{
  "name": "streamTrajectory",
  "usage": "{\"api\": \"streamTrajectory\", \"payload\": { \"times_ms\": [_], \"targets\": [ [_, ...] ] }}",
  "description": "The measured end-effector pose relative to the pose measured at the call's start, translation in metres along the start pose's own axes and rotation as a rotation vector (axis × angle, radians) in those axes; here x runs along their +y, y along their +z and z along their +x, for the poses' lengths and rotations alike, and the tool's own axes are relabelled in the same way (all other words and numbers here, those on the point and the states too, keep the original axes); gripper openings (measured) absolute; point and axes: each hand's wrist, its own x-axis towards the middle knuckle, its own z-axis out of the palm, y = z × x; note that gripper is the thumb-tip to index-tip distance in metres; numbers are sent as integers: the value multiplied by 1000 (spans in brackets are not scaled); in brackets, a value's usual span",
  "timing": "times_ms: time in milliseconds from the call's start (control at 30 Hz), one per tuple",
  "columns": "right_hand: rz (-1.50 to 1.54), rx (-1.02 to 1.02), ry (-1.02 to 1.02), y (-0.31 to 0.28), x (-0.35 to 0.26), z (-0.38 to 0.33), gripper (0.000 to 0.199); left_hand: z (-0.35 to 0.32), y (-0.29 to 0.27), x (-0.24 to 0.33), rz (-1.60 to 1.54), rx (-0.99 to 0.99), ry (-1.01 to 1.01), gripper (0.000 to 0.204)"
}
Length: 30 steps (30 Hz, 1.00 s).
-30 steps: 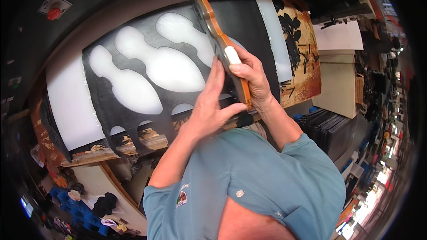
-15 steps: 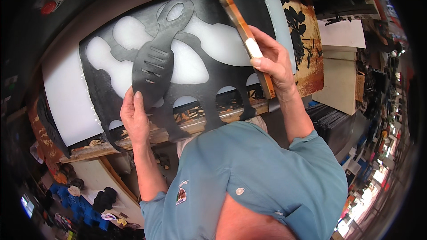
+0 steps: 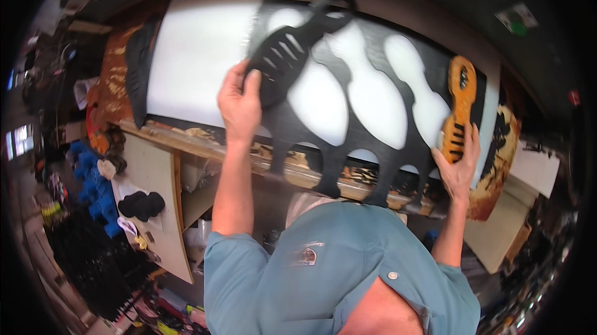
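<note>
My left hand [image 3: 240, 105] pinches the wide end of a black slotted cut-out piece [image 3: 281, 58], with a looped narrow end pointing up and away; the loop is blurred. Over at the right, my right hand [image 3: 459, 164] grips an orange cutting die [image 3: 461, 96] by its slotted lower end, thumb on one side and fingers on the other. The die's outline resembles that of the black piece. Beneath both lies a black sheet [image 3: 334, 164] with several large openings of similar shape, a white surface showing through them.
A white board [image 3: 193, 68] extends left of the sheet. Another black slotted piece [image 3: 139, 71] hangs at the bench's far left. A wooden rail [image 3: 298, 174] runs along the near edge. Black scraps lie on a rusty surface [image 3: 488, 189] at the right. Blue bins [image 3: 93, 179] stand lower left.
My view has swung, so the bench appears shifted. The orange die has turned from edge-on to showing its slotted face and is now lower at the sheet's right side. My hands are farther apart.
</note>
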Motion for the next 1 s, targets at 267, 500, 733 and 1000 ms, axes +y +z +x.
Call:
{"api": "streamTrajectory", "payload": {
  "times_ms": [267,500,733,1000],
  "targets": [
    [-53,-29,26,2,-1,-5,106,139,-260,-30,653,709,121,36],
    [-87,15,15,11,10,-5,98,149,-315,-37,1329,730,213,41],
    [-47,78,-70,17,17,-2,96,118,-85,0,423,-58,176,43],
    [-59,147,-63,10,-1,1,90,52,193,-7,601,-541,620,57]
  ]
}}
